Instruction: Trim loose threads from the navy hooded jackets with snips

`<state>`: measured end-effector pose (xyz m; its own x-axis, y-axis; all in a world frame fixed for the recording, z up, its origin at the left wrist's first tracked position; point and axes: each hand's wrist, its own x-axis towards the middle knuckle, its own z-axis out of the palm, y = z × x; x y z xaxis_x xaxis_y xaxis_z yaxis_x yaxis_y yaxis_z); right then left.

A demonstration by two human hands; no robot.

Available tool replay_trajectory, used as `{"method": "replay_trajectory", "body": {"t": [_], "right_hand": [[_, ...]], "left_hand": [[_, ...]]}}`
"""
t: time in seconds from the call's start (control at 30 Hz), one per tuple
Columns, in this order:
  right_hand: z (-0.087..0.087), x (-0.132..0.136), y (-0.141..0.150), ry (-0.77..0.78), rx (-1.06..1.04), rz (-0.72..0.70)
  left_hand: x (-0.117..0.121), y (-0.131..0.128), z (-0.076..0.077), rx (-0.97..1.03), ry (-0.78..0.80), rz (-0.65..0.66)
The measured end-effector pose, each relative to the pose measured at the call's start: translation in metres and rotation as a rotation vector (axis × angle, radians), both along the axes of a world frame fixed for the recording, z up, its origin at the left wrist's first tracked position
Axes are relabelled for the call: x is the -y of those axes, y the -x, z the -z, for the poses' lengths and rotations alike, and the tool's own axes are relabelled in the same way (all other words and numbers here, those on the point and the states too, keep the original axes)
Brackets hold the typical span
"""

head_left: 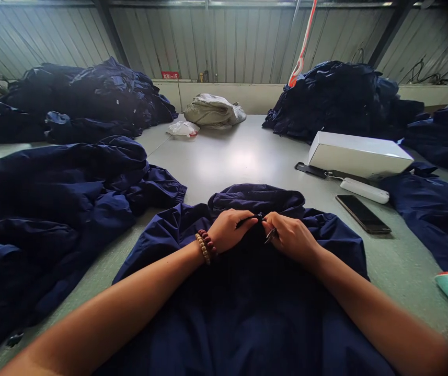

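A dark navy jacket (243,308) lies spread on the table in front of me, its collar or hood (257,197) at the far end. My left hand (232,227), with two bead bracelets at the wrist, pinches a bit of the fabric just below that collar. Close against it, my right hand (292,236) grips the same spot between thumb and finger. A small metal tool (271,236), its kind too small to tell, is tucked in my right hand, its tips poking out from the palm. The pinched fabric is mostly covered by my fingers.
Navy garments lie at the left (51,209) and right; bigger heaps (333,99) stand farther back. To the right are a phone (364,213), a white power bank (365,190) with a cable, and a white box (359,154). A pale sack (214,110) sits at the back.
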<state>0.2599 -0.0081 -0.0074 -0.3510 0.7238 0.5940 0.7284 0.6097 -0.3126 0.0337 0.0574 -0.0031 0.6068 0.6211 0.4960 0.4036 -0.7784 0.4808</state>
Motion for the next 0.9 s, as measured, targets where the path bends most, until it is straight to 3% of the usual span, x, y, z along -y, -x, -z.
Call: {"method": "replay_trajectory", "body": {"t": [0.1, 0.27, 0.37, 0.5, 0.63, 0.7, 0.8, 0.9], "right_hand": [[-0.002, 0.001, 0.000, 0.006, -0.074, 0.054], [-0.003, -0.003, -0.010, -0.053, -0.338, 0.258], [0.003, -0.015, -0.025, 0.007, -0.532, 0.346], [0.021, -0.039, -0.048, 0.104, -0.821, 0.492], [0.043, -0.058, -0.059, 0.182, -0.949, 0.599], [0.047, -0.064, -0.058, 0.230, -0.993, 0.629], [0.038, -0.070, -0.058, 0.334, -1.001, 0.640], [0.014, -0.064, -0.072, 0.439, -0.944, 0.619]], "left_hand": [[-0.001, 0.000, -0.002, 0.021, -0.014, -0.047], [-0.008, 0.007, -0.005, 0.053, 0.044, -0.249], [-0.016, 0.011, -0.004, 0.013, 0.069, -0.335], [-0.018, 0.011, 0.001, -0.081, 0.089, -0.285], [-0.012, 0.009, 0.007, -0.256, 0.016, -0.195], [-0.013, 0.006, 0.010, -0.364, 0.019, -0.210], [-0.023, 0.002, 0.011, -0.469, 0.075, -0.279], [-0.036, 0.002, 0.007, -0.477, 0.098, -0.292]]}}
